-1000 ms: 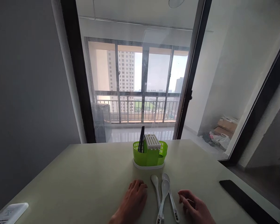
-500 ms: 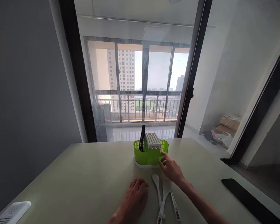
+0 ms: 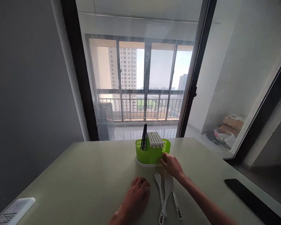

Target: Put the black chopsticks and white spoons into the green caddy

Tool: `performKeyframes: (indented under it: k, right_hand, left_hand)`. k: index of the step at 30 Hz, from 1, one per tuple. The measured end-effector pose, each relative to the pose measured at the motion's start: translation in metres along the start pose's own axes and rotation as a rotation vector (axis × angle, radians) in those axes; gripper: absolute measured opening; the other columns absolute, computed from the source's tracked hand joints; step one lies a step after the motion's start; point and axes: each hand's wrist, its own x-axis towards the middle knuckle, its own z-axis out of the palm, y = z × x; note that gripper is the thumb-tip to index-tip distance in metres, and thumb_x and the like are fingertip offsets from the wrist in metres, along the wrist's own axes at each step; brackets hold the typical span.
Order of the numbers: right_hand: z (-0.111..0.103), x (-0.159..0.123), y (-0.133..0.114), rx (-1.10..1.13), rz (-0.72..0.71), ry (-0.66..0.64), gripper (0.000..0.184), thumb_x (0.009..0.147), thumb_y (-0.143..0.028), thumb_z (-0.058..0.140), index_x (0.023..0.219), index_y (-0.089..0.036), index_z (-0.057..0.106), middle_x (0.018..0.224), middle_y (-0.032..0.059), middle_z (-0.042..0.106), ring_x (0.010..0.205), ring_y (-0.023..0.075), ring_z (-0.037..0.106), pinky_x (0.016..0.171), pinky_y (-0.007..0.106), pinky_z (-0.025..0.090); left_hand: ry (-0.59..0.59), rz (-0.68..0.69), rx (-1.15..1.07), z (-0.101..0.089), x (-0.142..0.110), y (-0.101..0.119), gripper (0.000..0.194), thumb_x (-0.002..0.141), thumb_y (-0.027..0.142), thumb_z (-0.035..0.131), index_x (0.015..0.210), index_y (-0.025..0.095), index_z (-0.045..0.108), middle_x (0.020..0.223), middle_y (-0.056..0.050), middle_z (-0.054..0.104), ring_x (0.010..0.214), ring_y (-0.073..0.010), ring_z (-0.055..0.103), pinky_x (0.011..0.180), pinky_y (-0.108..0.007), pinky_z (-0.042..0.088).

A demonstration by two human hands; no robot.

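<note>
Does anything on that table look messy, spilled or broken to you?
I see nothing spilled or broken. The only untidy bit is the white spoons, lying loosely on the table with two handles crossed, in front of the green holder where black sticks stand leaning.

The left hand (image 3: 138, 191) lies palm down and loosely curled, low in the centre of the frame. The right hand (image 3: 172, 164) is higher, right of centre, bent inward, its bare forearm (image 3: 201, 198) slanting toward the bottom edge
</note>
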Motion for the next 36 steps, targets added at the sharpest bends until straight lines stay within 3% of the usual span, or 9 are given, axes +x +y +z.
performKeyframes:
  k: [8, 19, 36]
  right_hand:
    - [0.006, 0.007, 0.016, 0.043, -0.022, 0.032, 0.022, 0.095, -0.037, 0.056, 0.106, -0.021, 0.067, 0.095, 0.0079, 0.080, 0.087, 0.0228, 0.075, 0.064, 0.025, 0.044]
    - [0.000, 0.020, 0.055, 0.094, -0.015, 0.065, 0.020, 0.094, -0.037, 0.056, 0.102, -0.021, 0.065, 0.087, 0.0060, 0.079, 0.081, 0.0216, 0.074, 0.068, 0.026, 0.047]
    - [-0.005, -0.001, 0.032, 0.209, -0.086, 0.043, 0.033, 0.092, -0.044, 0.051, 0.109, -0.019, 0.063, 0.084, 0.0067, 0.077, 0.074, 0.0220, 0.071, 0.067, 0.029, 0.049]
  left_hand:
    - [-0.058, -0.044, -0.011, -0.001, -0.001, -0.004, 0.018, 0.095, 0.016, 0.052, 0.108, 0.025, 0.062, 0.117, -0.006, 0.066, 0.110, -0.0225, 0.059, 0.098, -0.042, 0.050]
    - [-0.030, -0.017, 0.056, 0.001, 0.000, -0.004, 0.020, 0.091, 0.011, 0.055, 0.104, 0.025, 0.063, 0.112, -0.004, 0.066, 0.104, -0.0217, 0.061, 0.095, -0.039, 0.051]
    - [-0.052, -0.010, 0.033, -0.004, 0.001, -0.001, 0.020, 0.093, 0.013, 0.054, 0.108, 0.024, 0.063, 0.115, -0.004, 0.065, 0.106, -0.0217, 0.059, 0.095, -0.040, 0.050]
